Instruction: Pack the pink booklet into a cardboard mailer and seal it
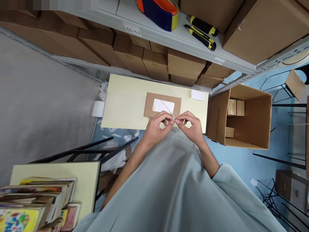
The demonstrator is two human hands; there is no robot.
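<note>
My left hand point(156, 127) and my right hand point(190, 125) meet above the near edge of a pale yellow table point(123, 103). Both pinch a thin white strip of paper point(169, 111) between thumb and fingertips, at the spot where the fingers touch. The strip runs up and back toward a white label point(163, 105) lying on a flat brown envelope point(151, 103) in the middle of the table. A small white card point(198, 95) lies near the table's far right corner.
An open cardboard box point(251, 129) with small cartons inside stands right of the table. Shelves behind carry brown boxes point(183, 64), two yellow-black utility knives point(201, 32) and a tape roll point(159, 13). Paper scraps point(116, 135) litter the floor. Stacked books point(36, 203) lie at lower left.
</note>
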